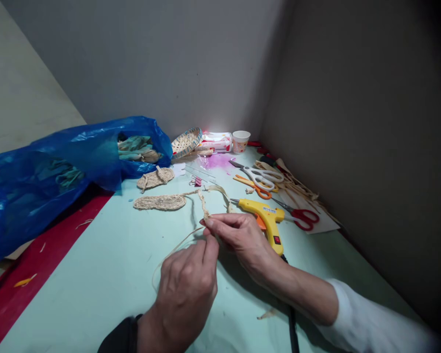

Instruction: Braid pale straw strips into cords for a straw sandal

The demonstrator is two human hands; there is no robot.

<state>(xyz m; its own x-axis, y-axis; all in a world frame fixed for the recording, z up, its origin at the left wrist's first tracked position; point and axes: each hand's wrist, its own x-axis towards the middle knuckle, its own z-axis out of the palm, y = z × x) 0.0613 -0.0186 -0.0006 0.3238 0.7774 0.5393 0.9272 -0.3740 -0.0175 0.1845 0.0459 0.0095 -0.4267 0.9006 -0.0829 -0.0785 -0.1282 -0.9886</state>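
Observation:
A braided straw cord (202, 200) runs from a coiled oval sole-like piece (159, 202) to my fingers. My right hand (248, 240) pinches the cord's near end between thumb and fingertips. Just below it, my left hand (189, 282) is closed at the same end, its fingertips touching the right ones and partly hidden. One thin loose strand (172, 251) loops out to the left of my hands, and a wider pale strip (222, 192) curves away behind them. Beyond the oval piece lies a similar woven sole with a strap (156, 178), like a tiny sandal.
Close to my right hand lies a yellow glue gun (262, 211), its black cable (293, 328) trailing toward me. White scissors (260, 174), orange scissors (259, 188) and red scissors (305, 215) lie rightward. A blue plastic bag (77, 147) of husks fills the left; a paper cup (241, 141) stands behind.

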